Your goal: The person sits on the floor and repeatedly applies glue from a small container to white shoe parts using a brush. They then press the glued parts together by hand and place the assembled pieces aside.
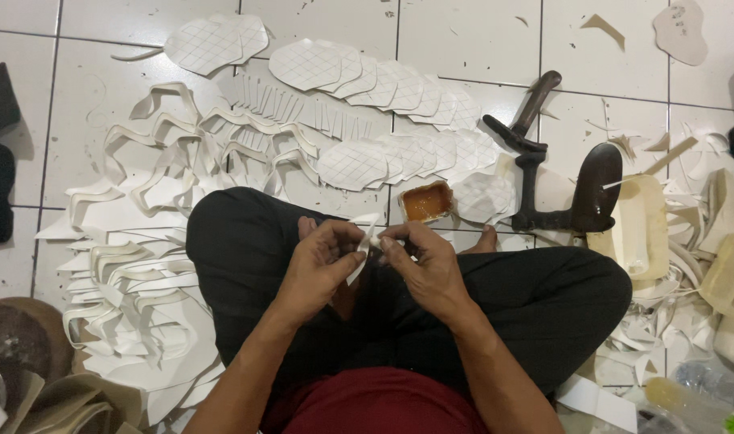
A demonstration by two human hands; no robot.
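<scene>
— What did the hands do?
— The left hand and right hand both pinched a small white cut piece between them, over the lap.
— And past them?
— A tub of orange glue sat just beyond, then rows of white quilted pieces on the tile floor.

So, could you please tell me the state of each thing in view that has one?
left hand: pinching the white strip
right hand: pinching the white strip
white strip: held between both hands, over the lap
glue tub: open, orange glue inside
quilted white pieces: laid overlapping in rows on the floor
dark shoe last stand: lying on the floor
</scene>
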